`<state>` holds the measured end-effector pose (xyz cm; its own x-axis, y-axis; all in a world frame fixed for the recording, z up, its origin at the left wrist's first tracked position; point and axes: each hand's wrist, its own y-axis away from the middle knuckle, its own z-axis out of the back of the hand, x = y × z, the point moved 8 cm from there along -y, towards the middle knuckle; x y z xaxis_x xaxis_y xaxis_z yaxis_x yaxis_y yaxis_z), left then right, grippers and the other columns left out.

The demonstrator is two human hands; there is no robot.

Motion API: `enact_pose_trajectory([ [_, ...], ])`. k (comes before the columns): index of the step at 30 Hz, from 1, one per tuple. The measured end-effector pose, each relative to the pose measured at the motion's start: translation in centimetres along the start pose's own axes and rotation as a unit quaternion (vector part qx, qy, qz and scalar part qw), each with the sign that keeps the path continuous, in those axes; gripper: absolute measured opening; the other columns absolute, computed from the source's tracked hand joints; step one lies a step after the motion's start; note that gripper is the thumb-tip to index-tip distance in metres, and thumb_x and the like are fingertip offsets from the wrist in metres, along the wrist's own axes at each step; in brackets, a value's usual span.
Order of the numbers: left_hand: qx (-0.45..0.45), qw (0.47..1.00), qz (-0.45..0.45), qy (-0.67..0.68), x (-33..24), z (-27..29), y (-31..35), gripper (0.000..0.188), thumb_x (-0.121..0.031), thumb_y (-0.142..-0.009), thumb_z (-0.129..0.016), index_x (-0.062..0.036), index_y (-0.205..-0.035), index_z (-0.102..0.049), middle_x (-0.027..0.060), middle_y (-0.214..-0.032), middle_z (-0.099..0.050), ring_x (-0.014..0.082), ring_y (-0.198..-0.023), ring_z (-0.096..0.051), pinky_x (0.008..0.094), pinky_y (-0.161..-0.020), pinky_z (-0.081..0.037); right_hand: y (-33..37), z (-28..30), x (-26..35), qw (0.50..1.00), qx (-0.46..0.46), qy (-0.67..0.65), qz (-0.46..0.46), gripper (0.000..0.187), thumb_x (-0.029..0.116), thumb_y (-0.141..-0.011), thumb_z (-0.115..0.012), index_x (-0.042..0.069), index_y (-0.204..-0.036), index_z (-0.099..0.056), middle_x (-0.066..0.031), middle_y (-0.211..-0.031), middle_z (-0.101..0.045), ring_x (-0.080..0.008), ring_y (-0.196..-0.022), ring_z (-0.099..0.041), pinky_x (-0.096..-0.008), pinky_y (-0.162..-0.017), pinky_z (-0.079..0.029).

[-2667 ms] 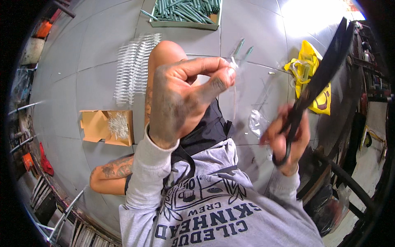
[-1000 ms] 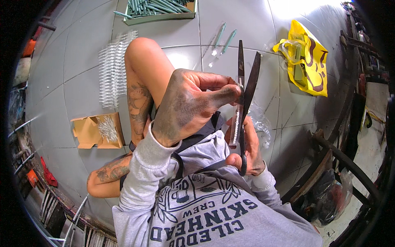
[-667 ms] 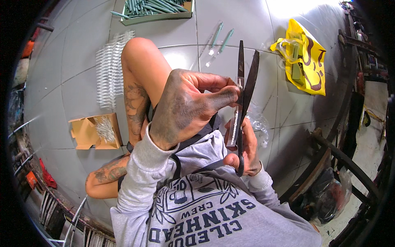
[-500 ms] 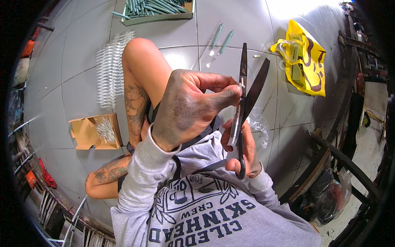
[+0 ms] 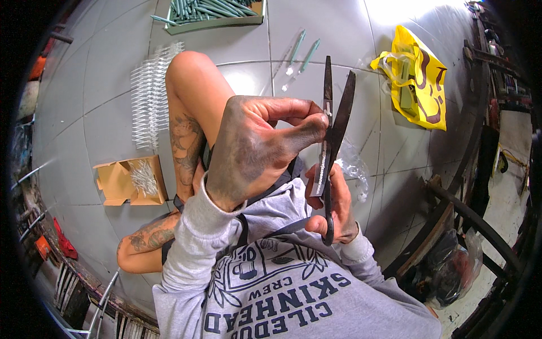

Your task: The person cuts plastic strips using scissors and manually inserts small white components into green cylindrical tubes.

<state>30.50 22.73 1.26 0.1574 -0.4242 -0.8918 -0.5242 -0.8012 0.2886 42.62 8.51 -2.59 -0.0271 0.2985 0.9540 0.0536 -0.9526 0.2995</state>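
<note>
Thumb and fingers of my left hand are closed in a pinch on the upper part of a narrow black printed strip with white lettering. The strip hangs down toward my right hand. My right hand grips black scissors by the handles, blades pointing up and a little apart. The blades cross beside the strip at my left fingertips; I cannot tell whether the strip lies between them. Part of the handles is hidden behind my right fingers.
An open box of green pens stands at the far side, with two wrapped pens on the tiles. White pronged pieces lie in rows at the left, near an open cardboard box. A yellow bag and clear plastic lie right.
The scissor blades have come closer together and swung slightly left. The black strip has turned, so its white lettering faces up more plainly. My left hand has barely moved.
</note>
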Motion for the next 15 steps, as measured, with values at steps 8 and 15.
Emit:
enact_pose_trajectory([
  [8, -0.010, 1.000, -0.009, 0.004, -0.31, -0.02, 0.29, 0.025, -0.010, -0.088, -0.081, 0.0063, -0.106, -0.076, 0.0124, -0.097, -0.077, 0.0152, -0.086, -0.072, 0.0263, -0.081, -0.059, 0.05, -0.08, 0.34, 1.000, -0.019, 0.007, 0.010, 0.096, 0.064, -0.077, -0.084, -0.002, -0.134, -0.045, -0.0011, -0.080, -0.059, -0.0066, -0.069, -0.049, -0.0240, -0.060, -0.037],
  [15, 0.004, 0.999, -0.008, 0.031, -0.29, -0.36, 0.16, 0.023, -0.009, -0.089, -0.080, 0.0070, -0.105, -0.076, 0.0120, -0.096, -0.076, 0.0155, -0.086, -0.071, 0.0264, -0.081, -0.058, 0.24, 0.10, -0.26, 0.999, -0.037, 0.007, 0.013, 0.089, 0.057, -0.080, -0.085, -0.003, -0.133, -0.046, -0.0002, -0.074, -0.058, -0.0066, -0.067, -0.050, -0.0238, -0.059, -0.038],
])
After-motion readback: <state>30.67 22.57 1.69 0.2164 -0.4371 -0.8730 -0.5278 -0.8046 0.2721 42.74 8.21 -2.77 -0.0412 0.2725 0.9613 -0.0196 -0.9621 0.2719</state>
